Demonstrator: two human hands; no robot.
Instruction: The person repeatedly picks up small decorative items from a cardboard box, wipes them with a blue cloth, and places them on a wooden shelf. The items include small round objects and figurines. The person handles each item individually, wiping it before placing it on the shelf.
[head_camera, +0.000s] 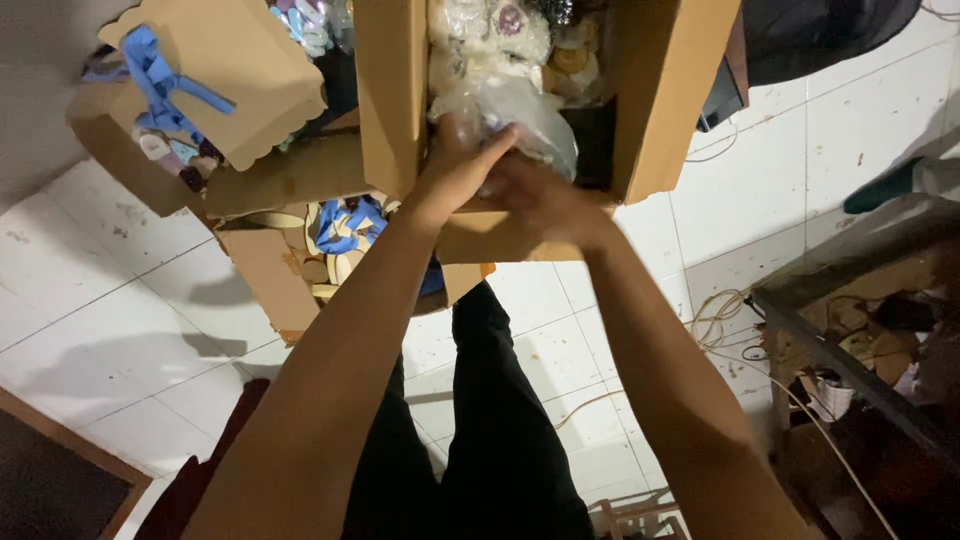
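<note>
1. Left hand (462, 165) and right hand (540, 200) both clutched a clear plastic bag (525, 115), closed grip.
2. Bag sat half inside the open cardboard box (660, 90), not yet lifted clear.
3. More packets remained deeper in the box.

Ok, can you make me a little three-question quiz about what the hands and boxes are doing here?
1. True or false: both hands touch the clear plastic bag.
2. What colour are the ribbon bows in the box at upper left: A red, B blue, C green?
3. Fill in: the bag sits in an open ____ box.

Key:
1. True; the left hand and right hand meet on it.
2. B.
3. Cardboard.
</note>
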